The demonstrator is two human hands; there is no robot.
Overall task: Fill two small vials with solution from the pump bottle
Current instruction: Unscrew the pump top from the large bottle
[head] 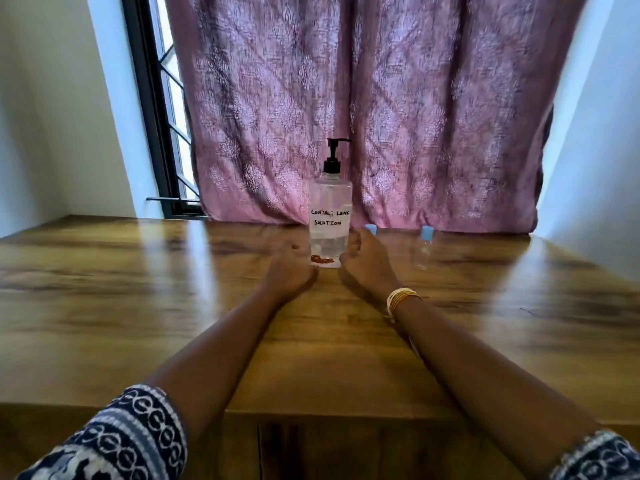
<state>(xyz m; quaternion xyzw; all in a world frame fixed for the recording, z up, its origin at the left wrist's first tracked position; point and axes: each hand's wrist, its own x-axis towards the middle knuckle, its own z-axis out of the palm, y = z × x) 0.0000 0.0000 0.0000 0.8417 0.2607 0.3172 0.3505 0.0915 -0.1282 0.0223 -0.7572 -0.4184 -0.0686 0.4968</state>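
Both hands cupping pump bottle [330, 216] base — fingers curled behind, one vial [370, 229] mostly hidden, other vial [424, 247] faint

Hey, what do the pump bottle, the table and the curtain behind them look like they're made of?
Pump bottle: likely clear plastic, see-through with liquid visible low down, and a black pump head that looks like plastic too. Table: wood or wood-look laminate, brown grain under a glossy sheen that reflects light. Curtain: woven fabric, matte mauve with a pale printed pattern, hanging in soft folds.
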